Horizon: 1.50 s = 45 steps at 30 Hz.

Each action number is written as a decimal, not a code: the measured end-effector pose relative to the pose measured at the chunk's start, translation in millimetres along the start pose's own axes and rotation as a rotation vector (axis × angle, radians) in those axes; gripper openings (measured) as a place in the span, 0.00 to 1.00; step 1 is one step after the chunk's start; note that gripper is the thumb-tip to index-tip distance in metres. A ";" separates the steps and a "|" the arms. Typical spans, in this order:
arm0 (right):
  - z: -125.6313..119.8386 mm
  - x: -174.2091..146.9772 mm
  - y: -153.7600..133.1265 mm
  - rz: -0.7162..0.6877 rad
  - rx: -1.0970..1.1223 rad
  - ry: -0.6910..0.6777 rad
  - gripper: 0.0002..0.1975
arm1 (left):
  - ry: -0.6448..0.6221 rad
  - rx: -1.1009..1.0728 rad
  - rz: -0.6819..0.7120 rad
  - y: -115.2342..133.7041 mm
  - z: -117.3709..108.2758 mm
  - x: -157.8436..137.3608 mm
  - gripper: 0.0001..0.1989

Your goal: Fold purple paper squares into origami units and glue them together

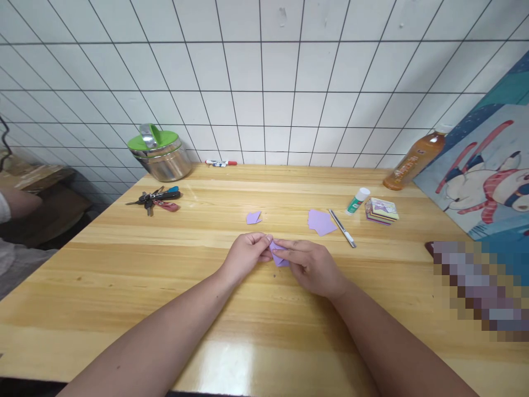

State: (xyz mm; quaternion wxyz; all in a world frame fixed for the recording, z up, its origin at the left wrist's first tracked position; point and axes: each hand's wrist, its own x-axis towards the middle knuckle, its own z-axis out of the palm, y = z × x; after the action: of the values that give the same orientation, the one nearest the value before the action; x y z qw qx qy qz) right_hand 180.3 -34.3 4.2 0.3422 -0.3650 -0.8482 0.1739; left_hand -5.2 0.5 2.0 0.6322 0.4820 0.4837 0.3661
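Note:
A small folded piece of purple paper (282, 261) lies between my hands near the middle of the wooden table. My left hand (248, 252) pinches its left corner between thumb and fingers. From the other side my right hand (314, 264) presses on the paper with extended fingers, covering part of it. Beyond the left hand rests another folded purple paper piece (253, 218). Several purple sheets (321, 221) lie past the right hand, with a slim utility knife (342, 227) beside them.
A glue stick (357, 201) and a stack of coloured paper (382, 211) stand right. An orange drink bottle (415, 160) leans behind them. At left are keys (159, 198) and a green-lidded steel pot (161, 154). Markers (221, 163) lie by the tiled wall (276, 105). A person's arm (16, 205) shows far left.

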 end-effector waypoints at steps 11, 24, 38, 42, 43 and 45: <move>8.0 8.9 -0.5 0.651 0.451 0.068 0.14 | 0.030 0.462 0.338 0.2 7.1 -10.0 0.17; 12.0 8.3 -2.7 0.631 0.480 0.054 0.14 | 0.043 0.432 0.304 1.1 8.2 -9.9 0.14; 6.4 8.7 0.8 0.687 0.547 0.030 0.15 | 0.035 0.431 0.295 1.3 8.4 -10.3 0.15; 5.8 9.5 -0.2 0.679 0.514 0.019 0.15 | 0.026 0.450 0.298 2.0 8.4 -9.9 0.16; 5.8 9.4 -0.2 0.677 0.508 0.016 0.15 | 0.025 0.452 0.296 2.5 8.5 -10.0 0.17; 6.0 9.1 0.2 0.671 0.494 0.010 0.16 | 0.016 0.433 0.283 3.7 8.4 -10.2 0.17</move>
State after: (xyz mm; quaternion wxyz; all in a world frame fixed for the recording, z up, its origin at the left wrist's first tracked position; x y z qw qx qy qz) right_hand 171.6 -27.7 3.9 0.3480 -0.5289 -0.6134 0.4721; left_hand 0.2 -10.1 8.8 0.4532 0.6660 0.4835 0.3425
